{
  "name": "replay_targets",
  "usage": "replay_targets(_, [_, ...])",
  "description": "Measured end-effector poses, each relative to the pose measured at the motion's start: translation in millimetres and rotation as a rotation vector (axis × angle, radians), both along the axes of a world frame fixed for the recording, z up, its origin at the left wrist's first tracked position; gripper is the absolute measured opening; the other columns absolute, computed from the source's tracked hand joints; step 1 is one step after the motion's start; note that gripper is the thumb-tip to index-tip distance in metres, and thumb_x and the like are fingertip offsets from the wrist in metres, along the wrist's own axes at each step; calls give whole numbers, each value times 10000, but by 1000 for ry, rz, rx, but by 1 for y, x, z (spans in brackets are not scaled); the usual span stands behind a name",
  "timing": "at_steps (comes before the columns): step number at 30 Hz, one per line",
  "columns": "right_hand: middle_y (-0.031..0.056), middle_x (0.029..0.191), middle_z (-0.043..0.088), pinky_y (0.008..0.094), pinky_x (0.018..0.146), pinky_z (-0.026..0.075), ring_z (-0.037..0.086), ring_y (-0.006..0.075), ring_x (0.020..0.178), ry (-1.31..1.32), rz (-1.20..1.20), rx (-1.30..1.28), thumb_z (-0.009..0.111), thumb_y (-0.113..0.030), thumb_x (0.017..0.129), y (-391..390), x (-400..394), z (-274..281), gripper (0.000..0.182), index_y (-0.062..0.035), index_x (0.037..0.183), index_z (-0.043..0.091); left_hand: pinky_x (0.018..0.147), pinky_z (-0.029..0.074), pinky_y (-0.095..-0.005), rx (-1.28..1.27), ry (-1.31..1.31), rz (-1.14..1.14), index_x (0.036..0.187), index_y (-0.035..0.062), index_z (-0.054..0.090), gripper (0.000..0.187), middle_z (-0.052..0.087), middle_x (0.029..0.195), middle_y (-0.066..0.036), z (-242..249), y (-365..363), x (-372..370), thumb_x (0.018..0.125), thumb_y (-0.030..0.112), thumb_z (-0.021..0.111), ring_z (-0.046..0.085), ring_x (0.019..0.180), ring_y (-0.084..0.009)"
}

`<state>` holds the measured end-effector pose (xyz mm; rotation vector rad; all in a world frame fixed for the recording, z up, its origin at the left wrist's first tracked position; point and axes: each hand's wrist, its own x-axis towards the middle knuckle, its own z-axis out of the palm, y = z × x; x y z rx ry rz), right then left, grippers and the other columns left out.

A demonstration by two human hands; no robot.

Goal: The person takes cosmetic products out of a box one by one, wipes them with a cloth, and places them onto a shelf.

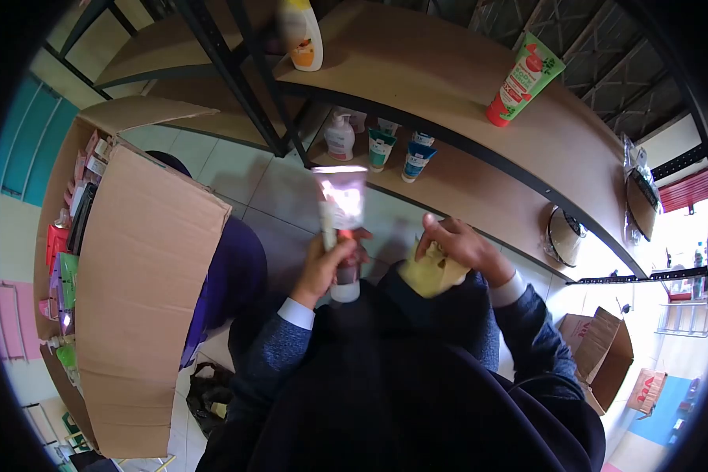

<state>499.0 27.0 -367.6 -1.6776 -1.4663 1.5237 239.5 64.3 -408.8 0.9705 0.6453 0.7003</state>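
My left hand (328, 265) is wrapped round a shiny pinkish tube (342, 206), which stands upright with its white cap down. To the right, my right hand (458, 248) grips a crumpled yellow cloth (433, 270) near my knee. The two hands are apart. Beyond them, on the lower shelf, are a white pump bottle (339, 136), a green tube (381, 149) and a blue tube (418, 160). On the upper shelf stand a red and green tube (525, 79) and a white and yellow bottle (305, 39), its top blurred.
A large open cardboard box (145, 291) with several packaged items is at the left, beside a purple object (232, 275). A black plastic bag (207, 391) lies on the floor. At the right are an open carton (606, 350) and a smaller box (647, 391). Shelf edges (448, 130) run ahead.
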Motion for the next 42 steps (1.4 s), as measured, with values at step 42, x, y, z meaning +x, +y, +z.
replay_targets(42, [110,1048,605,314,837,441,572,196,926,-344,-82,25,647,-225,815,55,166,-150,401,-12,1143,558,665,412,-228,895,670,559,1113,28,529,340,619,941,-79,151,-79,-121,785,7,618,551,757,-103])
